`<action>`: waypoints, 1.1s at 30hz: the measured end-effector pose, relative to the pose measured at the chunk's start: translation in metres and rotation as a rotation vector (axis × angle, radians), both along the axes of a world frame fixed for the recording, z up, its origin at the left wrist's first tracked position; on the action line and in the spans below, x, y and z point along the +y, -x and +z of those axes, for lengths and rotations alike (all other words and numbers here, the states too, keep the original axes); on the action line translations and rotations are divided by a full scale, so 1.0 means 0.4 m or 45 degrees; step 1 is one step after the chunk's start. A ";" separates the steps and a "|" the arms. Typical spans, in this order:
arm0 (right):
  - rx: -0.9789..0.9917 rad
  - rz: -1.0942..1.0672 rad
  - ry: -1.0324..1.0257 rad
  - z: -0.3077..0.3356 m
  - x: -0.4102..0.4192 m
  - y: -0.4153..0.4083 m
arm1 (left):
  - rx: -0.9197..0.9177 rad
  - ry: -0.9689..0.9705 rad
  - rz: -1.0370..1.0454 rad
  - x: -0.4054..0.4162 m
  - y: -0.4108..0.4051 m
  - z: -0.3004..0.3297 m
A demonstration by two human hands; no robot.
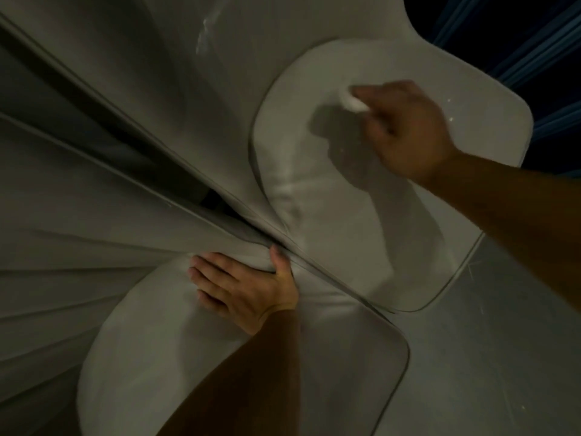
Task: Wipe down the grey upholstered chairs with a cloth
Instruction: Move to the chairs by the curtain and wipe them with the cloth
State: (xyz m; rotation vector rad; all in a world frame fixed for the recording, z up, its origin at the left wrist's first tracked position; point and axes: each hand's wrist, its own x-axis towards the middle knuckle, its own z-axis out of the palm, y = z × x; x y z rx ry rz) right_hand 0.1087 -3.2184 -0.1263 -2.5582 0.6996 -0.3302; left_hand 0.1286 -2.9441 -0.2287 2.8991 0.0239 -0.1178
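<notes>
Two grey upholstered chairs stand side by side, seen from above in dim light. My right hand [405,130] grips a small white cloth [353,100] and hovers over or touches the seat cushion of the far chair [314,196]; the hand is blurred. Only a bit of the cloth shows past my fingers. My left hand [245,284] rests flat with fingers spread on the cushion of the near chair [195,357], its thumb lying against the piped edge where the two chairs meet.
The tall grey chair backs [103,73] fill the left side, with a dark gap [132,146] between them. Pale floor [503,341] shows at the lower right. A dark area with blue stripes [534,42] lies at the upper right.
</notes>
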 end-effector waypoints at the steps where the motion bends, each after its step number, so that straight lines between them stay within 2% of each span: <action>1: -0.006 0.030 -0.031 -0.009 0.016 -0.054 | 0.006 0.004 0.002 0.001 0.000 0.001; 4: 0.155 0.259 -0.096 -0.074 0.113 -0.176 | 0.018 0.001 0.013 0.001 -0.001 0.002; 7: 0.411 0.350 0.033 -0.139 0.238 -0.196 | 0.011 0.011 0.009 -0.006 -0.006 0.002; 9: 0.421 0.343 0.031 -0.142 0.279 -0.156 | 0.011 -0.001 0.006 -0.002 -0.009 -0.001; 13: 0.281 0.630 0.071 -0.109 0.273 -0.023 | 0.019 0.012 0.001 0.009 -0.008 -0.003; 16: 0.460 0.737 0.063 -0.081 0.246 0.087 | -0.001 0.024 -0.001 0.007 -0.007 -0.004; 18: 0.417 0.667 0.007 -0.067 0.238 0.159 | -0.017 0.023 0.004 0.008 -0.006 -0.008; 22: 0.159 0.353 -0.085 -0.035 0.210 0.245 | -0.056 0.020 -0.001 0.018 0.004 -0.021; 24: 0.014 0.111 -0.110 -0.013 0.168 0.215 | -0.097 0.020 -0.009 0.019 0.003 -0.031; 27: -0.104 -0.193 0.032 0.003 0.073 0.109 | -0.142 0.009 -0.012 0.014 0.004 -0.039; 30: 0.056 -0.179 -0.033 -0.022 0.015 -0.013 | -0.175 -0.002 0.003 0.013 0.008 -0.040; 32: 0.266 0.012 -0.115 -0.067 0.021 -0.083 | -0.183 0.011 -0.005 0.009 0.009 -0.042; 33: 0.368 0.130 -0.071 -0.096 0.035 -0.110 | -0.191 0.020 -0.010 0.006 0.009 -0.043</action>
